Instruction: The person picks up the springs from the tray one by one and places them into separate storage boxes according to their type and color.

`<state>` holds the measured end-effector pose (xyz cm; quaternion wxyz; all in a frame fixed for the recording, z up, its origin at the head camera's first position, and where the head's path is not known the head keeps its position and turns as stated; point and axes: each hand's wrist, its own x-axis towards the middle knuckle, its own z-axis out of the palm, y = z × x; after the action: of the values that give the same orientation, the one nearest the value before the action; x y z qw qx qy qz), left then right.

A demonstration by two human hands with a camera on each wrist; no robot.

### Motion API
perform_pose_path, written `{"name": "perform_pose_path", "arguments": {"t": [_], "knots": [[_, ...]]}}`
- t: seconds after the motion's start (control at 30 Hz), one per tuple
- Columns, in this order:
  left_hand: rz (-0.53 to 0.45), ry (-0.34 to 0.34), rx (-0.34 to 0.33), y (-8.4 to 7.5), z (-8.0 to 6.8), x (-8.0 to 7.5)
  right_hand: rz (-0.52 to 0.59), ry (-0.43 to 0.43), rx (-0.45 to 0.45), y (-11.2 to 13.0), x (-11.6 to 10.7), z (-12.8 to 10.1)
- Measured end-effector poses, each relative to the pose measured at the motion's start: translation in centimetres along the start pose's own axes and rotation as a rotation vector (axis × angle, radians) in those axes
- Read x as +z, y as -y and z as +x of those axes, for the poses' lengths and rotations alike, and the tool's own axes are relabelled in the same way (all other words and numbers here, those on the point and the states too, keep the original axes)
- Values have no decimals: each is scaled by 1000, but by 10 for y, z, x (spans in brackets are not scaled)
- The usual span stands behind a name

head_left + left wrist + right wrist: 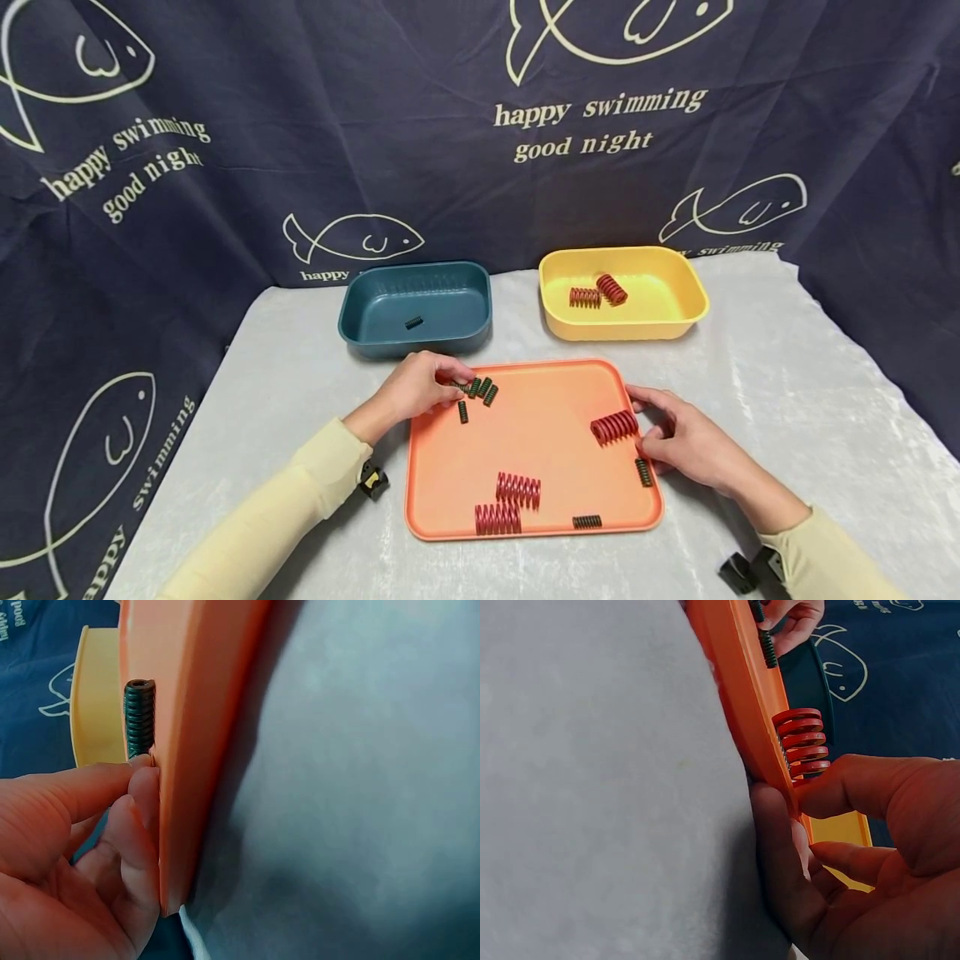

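My left hand (pixel 420 385) is over the far left corner of the orange tray (pixel 555 450), thumb and forefinger pinching a small dark green spring that they partly hide. Several similar springs (pixel 484 387) lie bunched beside the fingertips, and one more green spring (pixel 462 412) lies just nearer. In the left wrist view a green spring (pixel 140 716) shows right past the fingertips. At the tray's right rim my right hand (pixel 686 437) grips the edge, thumb on the inner side and fingers outside. A thick red spring (pixel 615 427) lies close to that thumb, with a green spring (pixel 643 472) below it.
Behind the tray stand a blue bin (pixel 416 340) holding one small green spring (pixel 414 322) and a yellow bin (pixel 626 329) with two red springs (pixel 612 289). Two red springs (pixel 517 490) and a green spring (pixel 587 522) lie along the tray's near side.
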<state>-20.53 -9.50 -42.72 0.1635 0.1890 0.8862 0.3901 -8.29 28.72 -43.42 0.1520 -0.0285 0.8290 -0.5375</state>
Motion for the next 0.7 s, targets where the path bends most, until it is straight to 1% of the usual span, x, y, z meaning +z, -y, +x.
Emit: {"name": "perform_pose_path", "arguments": {"t": [0.17, 0.23, 0.33, 0.43, 0.57, 0.7], "knots": [[126, -33, 35, -1, -3, 0, 17, 1, -10, -1, 2, -1], [144, -43, 46, -1, -5, -2, 15, 0, -15, -1, 2, -1], [124, -47, 63, -3, -9, -6, 13, -2, -21, -2, 1, -1], [56, -34, 60, -8, -13, -11, 13, -3, -20, -2, 1, -1], [1, -21, 56, -15, -16, -19, 9, -3, -17, -2, 0, -1], [20, -34, 63, -20, -17, -27, 25, -3, -24, -3, 0, -1]]}}
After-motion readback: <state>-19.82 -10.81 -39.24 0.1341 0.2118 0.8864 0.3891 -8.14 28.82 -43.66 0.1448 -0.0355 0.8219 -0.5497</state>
